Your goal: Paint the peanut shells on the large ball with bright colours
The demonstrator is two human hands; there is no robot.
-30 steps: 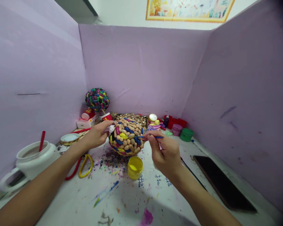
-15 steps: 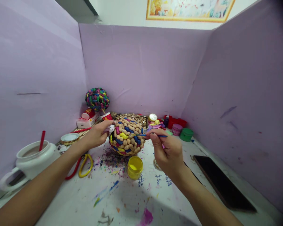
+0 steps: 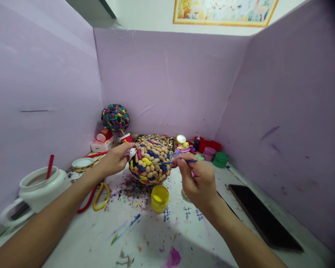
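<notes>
A ball covered in peanut shells (image 3: 150,162), partly painted blue, yellow and pink, stands on the paint-spattered table (image 3: 156,238). My left hand (image 3: 115,160) grips its left side with curled fingers. My right hand (image 3: 197,178) pinches a thin blue paintbrush (image 3: 181,161), its tip touching the ball's right side. An open pot of yellow paint (image 3: 160,198) sits just in front of the ball.
A fully painted shell ball (image 3: 115,117) stands at the back left. A white jug with a red stick (image 3: 36,190) is at the left, yellow and red loops (image 3: 100,195) near it. Paint pots (image 3: 214,156) line the back right. A dark tablet (image 3: 264,217) lies right. Purple boards enclose the table.
My right hand has shifted slightly up and right with the brush, which still touches the ball. The left hand and the ball have stayed put.
</notes>
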